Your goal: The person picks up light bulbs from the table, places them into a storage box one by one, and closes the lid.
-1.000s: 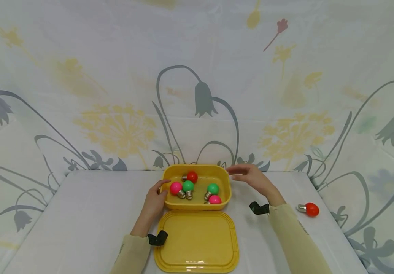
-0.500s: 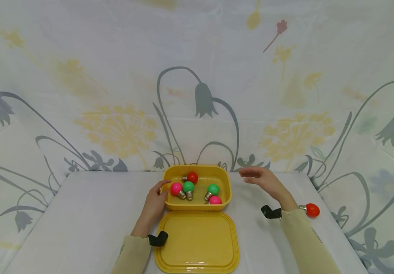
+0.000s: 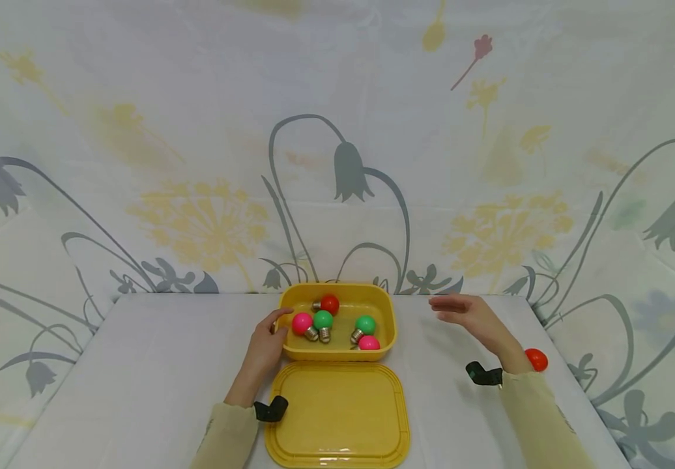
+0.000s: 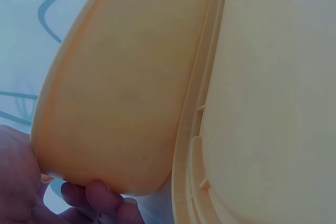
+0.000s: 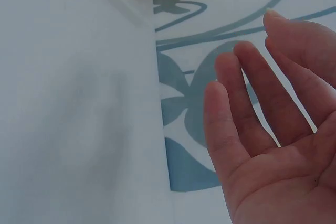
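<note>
A yellow plastic box stands at the back of the table, holding several light bulbs: a red bulb, a pink bulb and a green bulb on the left, a green bulb and a partly hidden pink bulb on the right. My left hand grips the box's left end, fingers over the rim; the left wrist view shows its fingers against the wall. To the right of the box, my right hand hovers with nothing in it, fingers extended and slightly bent.
In front of the box lies a yellow lid, partly under my left wrist. Another red bulb rests on the white table at the right, its base hidden behind my right wrist. A flower-patterned cloth hangs behind.
My right hand has moved away from the box's right end, to the right and slightly nearer, and its wrist now covers part of the loose red bulb. The left hand and box stay put.
</note>
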{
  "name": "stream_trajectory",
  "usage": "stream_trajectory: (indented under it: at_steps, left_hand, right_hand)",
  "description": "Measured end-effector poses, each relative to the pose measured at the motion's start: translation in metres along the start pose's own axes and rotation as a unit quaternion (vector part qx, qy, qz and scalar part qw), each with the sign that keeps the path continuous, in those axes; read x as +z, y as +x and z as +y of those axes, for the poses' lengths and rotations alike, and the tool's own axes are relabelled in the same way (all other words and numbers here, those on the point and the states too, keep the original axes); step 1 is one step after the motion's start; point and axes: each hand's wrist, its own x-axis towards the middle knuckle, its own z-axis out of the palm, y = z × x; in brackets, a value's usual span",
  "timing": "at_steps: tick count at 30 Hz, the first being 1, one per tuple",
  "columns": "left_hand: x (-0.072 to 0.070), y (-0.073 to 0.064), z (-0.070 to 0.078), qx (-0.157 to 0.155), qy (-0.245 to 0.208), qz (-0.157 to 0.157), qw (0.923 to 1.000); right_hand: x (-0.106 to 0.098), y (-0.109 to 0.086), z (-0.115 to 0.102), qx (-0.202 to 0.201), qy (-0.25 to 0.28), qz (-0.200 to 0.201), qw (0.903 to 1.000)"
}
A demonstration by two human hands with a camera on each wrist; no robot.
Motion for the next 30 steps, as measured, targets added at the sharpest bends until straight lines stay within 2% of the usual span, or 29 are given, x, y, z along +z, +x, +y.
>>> stream_trajectory:
  at_steps: [10, 22, 30]
  left_hand:
    - [0.001, 0.000, 0.000, -0.003, -0.006, -0.001, 1.0000]
    - [0.001, 0.000, 0.000, -0.002, 0.000, 0.001, 1.0000]
    - [0.000, 0.001, 0.000, -0.011, -0.011, -0.002, 0.9999]
  right_hand:
    - [-0.015, -0.017, 0.012, -0.009, 0.024, 0.015, 0.9996]
    - [-0.039, -0.044, 0.019, 0.009, -0.013, 0.056, 0.9983]
    - [-0.067, -0.068, 0.024, 0.029, -0.044, 0.080, 0.9954]
